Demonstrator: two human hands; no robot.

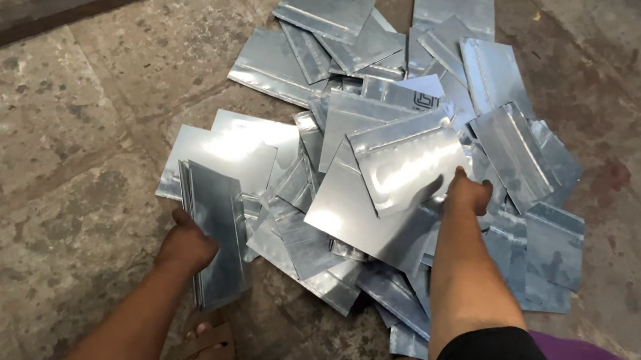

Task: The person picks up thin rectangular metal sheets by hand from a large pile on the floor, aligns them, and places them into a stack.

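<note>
Dozens of silver foil pouches (389, 132) lay heaped on the stone floor (33, 118). The left hand (185, 247) was closed around a neat upright stack of pouches (216, 232) at the pile's near left edge. The right hand (468, 194) pinched the corner of one shiny pouch (405, 165) lifted atop the heap. A sandalled foot (209, 351) showed below.

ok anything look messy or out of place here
Yes: the silver pouches lie scattered and overlapping on the stone floor. Only the stack in the left hand is neat. The right hand grips one loose pouch.
</note>
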